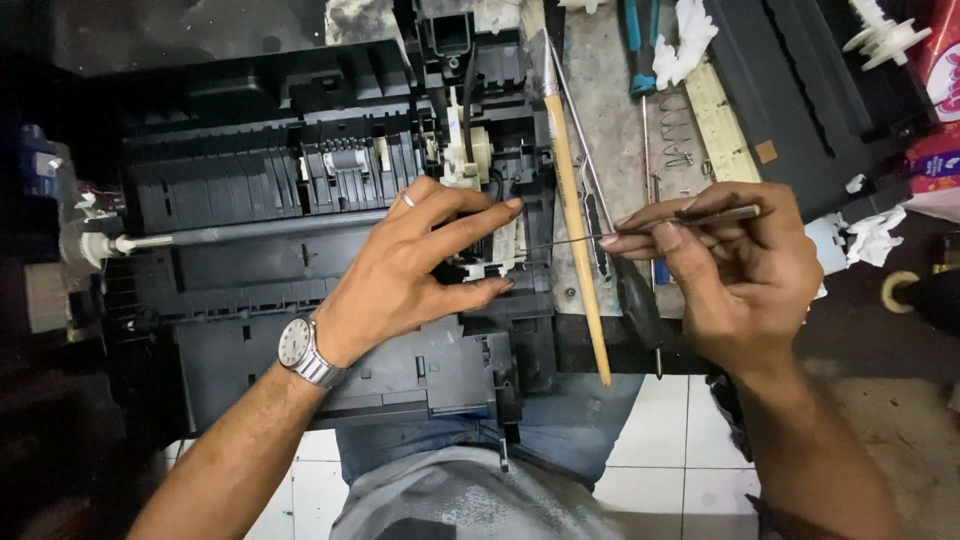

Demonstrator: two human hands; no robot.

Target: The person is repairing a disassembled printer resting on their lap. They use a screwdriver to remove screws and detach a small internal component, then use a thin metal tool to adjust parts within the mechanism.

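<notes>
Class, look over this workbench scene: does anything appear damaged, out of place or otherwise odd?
Yes. The black plastic printer chassis lies opened, its cover off and inner parts exposed. A long wooden-handled brush rests slanted across its right edge, overhanging the bench. Loose small metal springs and crumpled white tissues lie scattered nearby.

Bright overhead light, sharp centre, left edge deeply shadowed.

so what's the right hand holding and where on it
The right hand pinches a thin metal tool near its rear end; the left hand holds nothing, only touching the printer.
</notes>
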